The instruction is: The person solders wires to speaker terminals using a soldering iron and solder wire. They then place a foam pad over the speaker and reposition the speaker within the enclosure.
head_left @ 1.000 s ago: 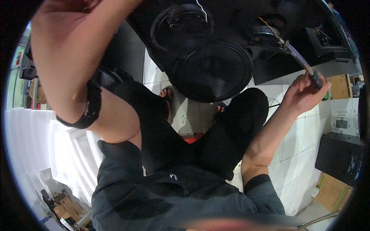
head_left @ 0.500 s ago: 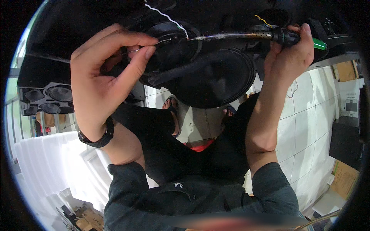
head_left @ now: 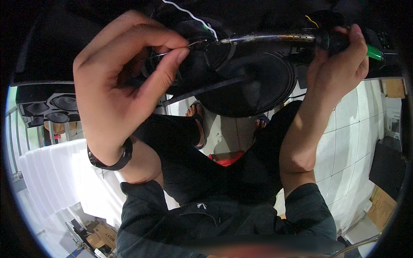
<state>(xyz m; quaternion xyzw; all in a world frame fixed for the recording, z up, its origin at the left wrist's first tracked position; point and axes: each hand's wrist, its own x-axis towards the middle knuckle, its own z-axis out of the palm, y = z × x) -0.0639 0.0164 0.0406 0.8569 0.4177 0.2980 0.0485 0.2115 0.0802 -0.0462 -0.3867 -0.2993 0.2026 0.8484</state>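
Note:
My right hand is wrapped round the dark handle of a soldering iron, whose end is green. Its metal barrel points left, and the tip is at or very near the lower end of a white wire. In my left hand, thumb and forefinger pinch a thin strand of solder wire that reaches toward the same spot. Behind the tools is a dark round speaker driver. Below it a larger black speaker cone faces me. Whether the solder touches the joint is too small to tell.
A short yellow wire sticks up at the upper right. A cabinet with several speakers stands at the left, above white sheets. Cardboard boxes line the right side of the tiled floor. Something red lies between my legs.
Both hands, with the solder wire and soldering iron, appear slightly farther right in the picture. The iron's tip and the solder remain by the white wire's end, and both grips are kept.

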